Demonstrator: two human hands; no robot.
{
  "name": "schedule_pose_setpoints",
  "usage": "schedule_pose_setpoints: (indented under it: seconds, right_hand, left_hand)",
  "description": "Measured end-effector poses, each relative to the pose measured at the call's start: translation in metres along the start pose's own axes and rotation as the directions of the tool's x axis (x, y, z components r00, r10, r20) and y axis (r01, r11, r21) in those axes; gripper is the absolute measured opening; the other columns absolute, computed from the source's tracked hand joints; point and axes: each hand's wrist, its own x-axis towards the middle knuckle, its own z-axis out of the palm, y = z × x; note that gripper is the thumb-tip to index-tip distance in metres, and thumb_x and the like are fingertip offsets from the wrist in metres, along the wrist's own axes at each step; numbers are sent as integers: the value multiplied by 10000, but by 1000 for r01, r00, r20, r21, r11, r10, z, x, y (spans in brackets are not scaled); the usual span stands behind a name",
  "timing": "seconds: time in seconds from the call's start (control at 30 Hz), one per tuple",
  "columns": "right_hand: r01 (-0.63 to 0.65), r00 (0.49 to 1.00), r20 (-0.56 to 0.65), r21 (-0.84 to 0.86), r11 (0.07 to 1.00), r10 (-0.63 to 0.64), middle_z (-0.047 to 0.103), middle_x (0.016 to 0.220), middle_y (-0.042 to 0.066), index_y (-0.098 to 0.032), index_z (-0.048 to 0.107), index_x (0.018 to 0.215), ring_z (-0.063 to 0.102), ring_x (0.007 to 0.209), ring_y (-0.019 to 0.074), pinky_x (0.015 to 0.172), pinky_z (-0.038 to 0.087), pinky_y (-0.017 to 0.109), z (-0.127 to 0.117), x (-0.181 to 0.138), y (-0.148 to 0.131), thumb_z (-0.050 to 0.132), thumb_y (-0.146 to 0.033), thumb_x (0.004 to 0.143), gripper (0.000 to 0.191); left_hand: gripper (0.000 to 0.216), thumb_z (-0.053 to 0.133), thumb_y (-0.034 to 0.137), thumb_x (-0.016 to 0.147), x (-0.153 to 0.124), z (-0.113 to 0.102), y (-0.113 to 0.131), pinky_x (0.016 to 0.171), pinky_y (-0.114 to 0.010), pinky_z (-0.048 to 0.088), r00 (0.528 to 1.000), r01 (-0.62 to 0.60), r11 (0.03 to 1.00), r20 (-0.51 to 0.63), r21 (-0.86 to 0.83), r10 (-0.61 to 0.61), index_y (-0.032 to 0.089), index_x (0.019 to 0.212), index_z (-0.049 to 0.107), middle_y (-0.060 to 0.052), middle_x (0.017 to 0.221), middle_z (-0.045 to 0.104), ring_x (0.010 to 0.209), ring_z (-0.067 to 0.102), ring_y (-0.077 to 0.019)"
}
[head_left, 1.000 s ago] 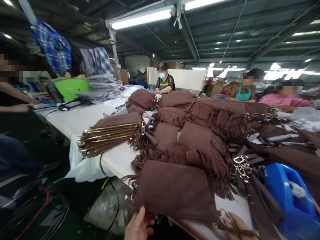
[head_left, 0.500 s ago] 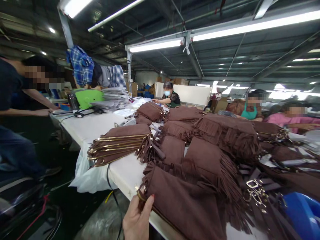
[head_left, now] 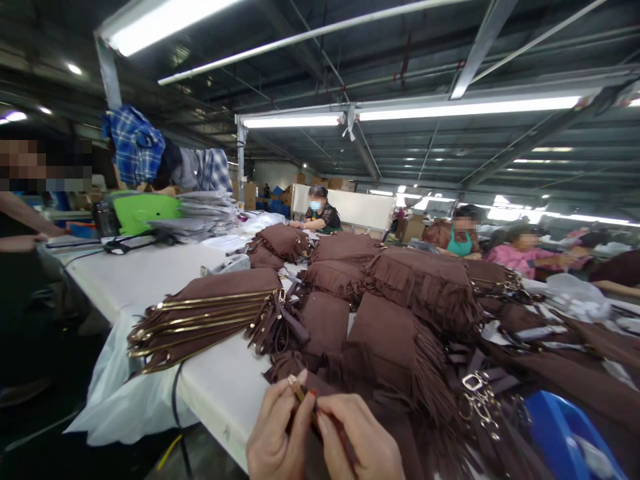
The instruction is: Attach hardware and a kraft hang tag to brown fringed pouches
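At the table's near edge, my left hand is closed, pinching the gold-tipped zipper end of a brown fringed bag. Right beside it is my right hand, its thumb and fingers closed on the same edge of the bag. Both hands cover much of the bag's near edge, so what lies between the fingertips is partly hidden. To the left is a stack of brown bags with gold zippers facing me. More brown bags with fringe lie just beyond my hands.
Straps with metal clasps and a blue bin are at the right. A green container and piled papers stand on the white table. Several people work around it; a cable hangs over its edge.
My right hand has come into view and joined my left at the bag's zipper end. The view has shifted, so the table's contents appear farther left.
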Motion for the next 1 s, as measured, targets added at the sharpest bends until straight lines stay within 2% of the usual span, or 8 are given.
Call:
schedule_pose_setpoints:
  seconds: [0.1,0.2,0.3,0.43,0.6,0.8,0.9,1.0]
  right_hand:
    - [3,1000,-26,50,999,-1,626,755,35,-196,607,874,583,665,115,626,469,199,2,9,-7,420,-171,855,190]
    - [-20,998,-57,64,998,23,632,787,46,-188,611,916,592,702,123,647,476,212,0,10,-10,422,-165,853,200]
    - [-90,994,-63,58,994,93,634,793,57,-182,624,908,593,708,136,651,483,230,-1,8,-10,425,-195,852,206]
    - [-244,968,-58,47,969,246,649,780,53,-187,649,869,596,656,138,604,480,224,-3,6,-8,457,-245,826,205]
    - [-466,884,44,136,874,465,674,694,43,-167,684,818,593,580,136,540,476,207,-9,9,-5,505,-303,790,226]
    - [-692,713,134,287,662,688,537,470,-23,-123,615,623,448,425,86,418,355,192,-9,13,2,517,-278,683,193]
    - [-749,631,113,346,565,768,456,411,-58,-140,537,530,378,386,61,400,303,186,-6,14,4,491,-246,589,129]
    - [-761,584,108,417,497,804,449,419,-64,-145,504,508,349,392,46,407,277,176,-3,14,6,466,-231,547,102]
  left_hand:
    - [368,509,188,824,4,1,1,722,-174,524,968,-250,966,-4,69,251,228,1189,522,-44,968,654,825,637,-122]
    - [471,478,159,842,6,3,3,675,-165,524,908,-413,886,20,210,419,228,1300,389,-54,937,656,773,642,-113]
    - [523,457,155,854,7,4,3,616,-178,514,865,-487,787,80,379,496,205,1349,296,-67,896,669,717,641,-118]
    - [553,467,134,845,6,5,4,622,-227,481,843,-493,678,105,544,528,189,1359,271,-68,871,667,665,616,-127]
    - [423,499,146,825,8,3,7,575,-262,396,804,-544,550,207,634,557,150,1245,443,-50,804,637,567,521,-124]
    - [296,467,104,816,12,0,4,558,-282,365,686,-655,357,328,666,649,102,1101,549,-67,801,605,553,486,-125]
    - [314,444,69,806,11,-1,2,555,-291,380,687,-669,338,377,662,621,89,1105,537,-73,809,597,550,487,-131]
    - [334,381,38,807,9,0,-2,537,-270,403,704,-674,366,408,642,581,83,1106,522,-52,751,580,541,499,-129]
